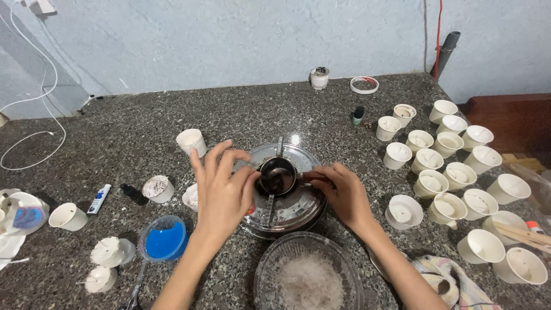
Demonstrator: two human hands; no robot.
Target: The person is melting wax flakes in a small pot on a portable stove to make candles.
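Hands: left hand (222,192) steadies small pot (276,176); right hand (343,193) seemingly grips handle (310,177).

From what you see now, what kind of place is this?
Probably a home candle-making spot: many white cups with wicks, a small melting pot over a metal lid, and a bowl of flakes, all on a stone counter.

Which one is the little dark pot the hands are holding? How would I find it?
Look at the middle of the speckled stone counter, where a round silvery lid sits. The small dark pot rests on top of it, between the left hand and the right hand. Unlike the many white cups on the right, it is dark and shiny with a side handle.
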